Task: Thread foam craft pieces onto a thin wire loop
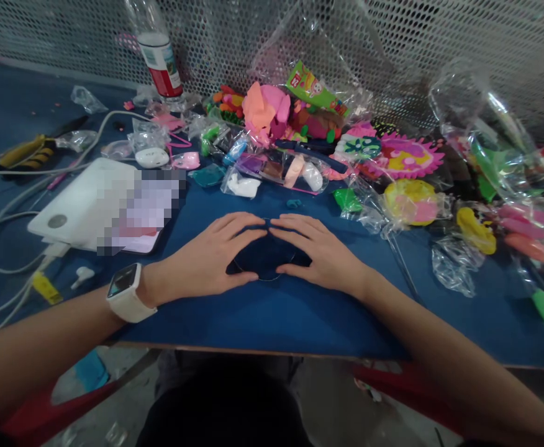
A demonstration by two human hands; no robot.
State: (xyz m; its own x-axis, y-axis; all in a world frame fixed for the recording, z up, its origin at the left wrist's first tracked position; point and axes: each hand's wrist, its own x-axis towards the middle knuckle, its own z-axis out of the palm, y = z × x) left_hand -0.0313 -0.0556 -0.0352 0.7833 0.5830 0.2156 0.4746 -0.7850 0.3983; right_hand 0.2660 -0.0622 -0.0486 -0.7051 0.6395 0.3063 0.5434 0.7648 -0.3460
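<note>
My left hand (211,257), with a white-banded watch (132,293) on its wrist, rests at the middle of the blue table (262,320), fingers curved and apart. Facing it, my right hand (321,251) is curved the same way, its fingertips close to those of the left. Between them a thin round outline (268,279) shows on the tabletop, dark blue inside; whether it is a clear disc or a ring I cannot tell. The fingers are around its edge, and nothing is visibly gripped.
Colourful clay pieces (265,112) and plastic wrappers (456,264) crowd the back and right. At the left are a white power bank (83,198), a phone (153,208), cables, an earbud (83,275) and pliers (25,155). A bottle (160,65) stands by the perforated panel.
</note>
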